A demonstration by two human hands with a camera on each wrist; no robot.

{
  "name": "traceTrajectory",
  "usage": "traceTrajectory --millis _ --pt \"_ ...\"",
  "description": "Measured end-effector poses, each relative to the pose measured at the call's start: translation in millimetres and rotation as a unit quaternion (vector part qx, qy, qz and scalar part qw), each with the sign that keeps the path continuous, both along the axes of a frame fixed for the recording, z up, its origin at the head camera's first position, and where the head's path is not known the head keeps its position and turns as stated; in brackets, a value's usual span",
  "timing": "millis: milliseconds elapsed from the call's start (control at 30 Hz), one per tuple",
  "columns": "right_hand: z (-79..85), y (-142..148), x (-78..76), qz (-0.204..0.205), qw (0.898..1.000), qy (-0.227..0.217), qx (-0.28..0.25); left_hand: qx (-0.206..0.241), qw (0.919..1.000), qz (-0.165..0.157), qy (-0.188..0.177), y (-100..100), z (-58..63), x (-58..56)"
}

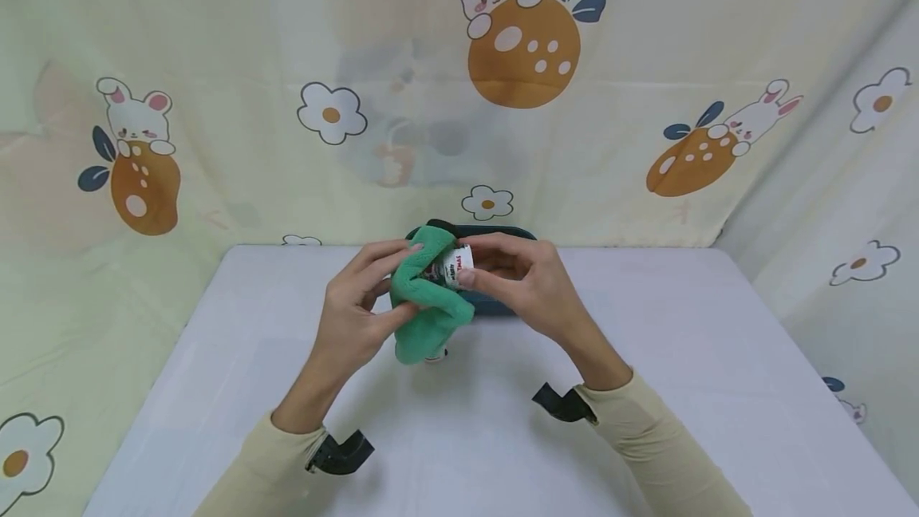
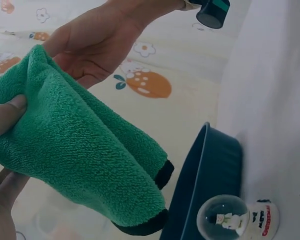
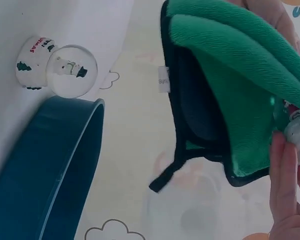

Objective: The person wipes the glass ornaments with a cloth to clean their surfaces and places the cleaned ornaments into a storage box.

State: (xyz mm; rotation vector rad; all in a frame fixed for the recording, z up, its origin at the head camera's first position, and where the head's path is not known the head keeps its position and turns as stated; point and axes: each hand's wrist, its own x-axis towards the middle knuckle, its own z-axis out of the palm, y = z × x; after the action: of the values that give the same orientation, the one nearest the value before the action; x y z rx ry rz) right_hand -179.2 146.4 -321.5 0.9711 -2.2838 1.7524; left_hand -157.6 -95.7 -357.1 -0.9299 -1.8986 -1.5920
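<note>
My left hand (image 1: pixel 352 305) holds a green plush cloth (image 1: pixel 424 333) with dark edging, which wraps the glass end of a snow globe (image 1: pixel 459 263). The right hand (image 1: pixel 527 282) grips that globe's white, lettered base between thumb and fingers, above the table. In the right wrist view, part of the held globe (image 3: pixel 299 132) shows beside the cloth's fold. A second snow globe (image 2: pixel 235 220), with a small snowman inside, stands on the table beside a dark blue basin (image 2: pixel 215 170). From the head view, the cloth hides most of it.
The basin (image 1: pixel 495 308) sits at the table's far edge, behind both hands; its inside is mostly hidden. A white table (image 1: pixel 646 389) extends to both sides. Behind it hangs a patterned curtain (image 1: pixel 266 166). Black camera mounts (image 1: pixel 341 453) project from both wrists.
</note>
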Motion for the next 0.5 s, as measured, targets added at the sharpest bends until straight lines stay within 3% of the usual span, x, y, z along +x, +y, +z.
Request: traceTrajectory --millis 167,300,500 --pt "5.1 6.1 -2.3 0.000 0.998 -0.050 0.047 -0.032 0.9987 0.026 0.029 -1.5 -0.4 -2.1" --pt "9.3 9.6 -2.6 0.027 0.995 -0.070 0.061 -0.027 0.9994 0.020 0.014 -2.9 -1.5 -1.6" --pt "8.0 8.6 -0.7 0.062 0.997 -0.027 0.037 0.008 0.9994 -0.015 -0.030 -2.2 -2.8 -1.0"
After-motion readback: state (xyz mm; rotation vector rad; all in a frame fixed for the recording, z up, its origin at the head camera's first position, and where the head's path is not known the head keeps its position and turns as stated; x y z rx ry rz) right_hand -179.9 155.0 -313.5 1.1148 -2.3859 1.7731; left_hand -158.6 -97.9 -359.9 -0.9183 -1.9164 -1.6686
